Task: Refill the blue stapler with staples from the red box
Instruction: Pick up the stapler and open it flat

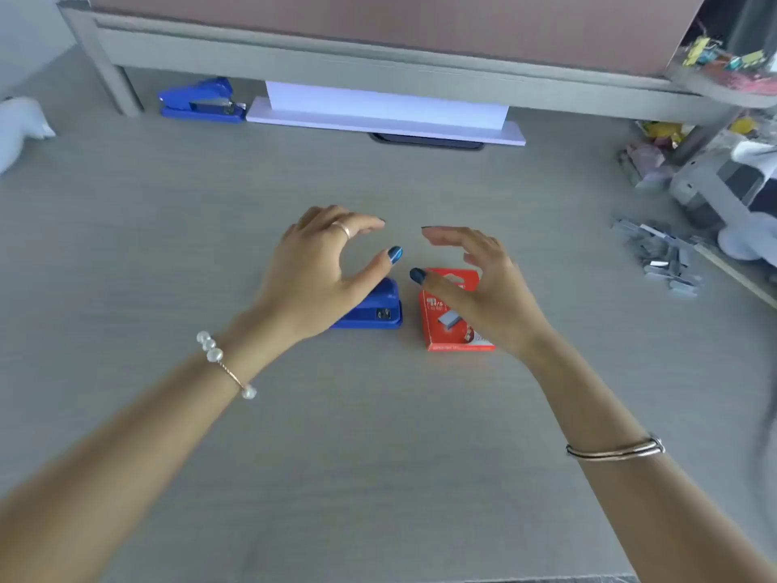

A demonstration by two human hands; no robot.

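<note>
A small blue stapler lies closed on the grey desk near the middle. Just to its right lies the red staple box, flat, with a picture of staples on top. My left hand hovers over the stapler's left part with fingers curved and apart, holding nothing. My right hand hovers over the right part of the box, fingers also spread, with nothing in it. Both hands partly hide what lies under them.
A second blue stapler stands at the back left under a grey shelf, beside a white paper stack. Several loose staple strips lie at the right, near clutter by the desk's right edge.
</note>
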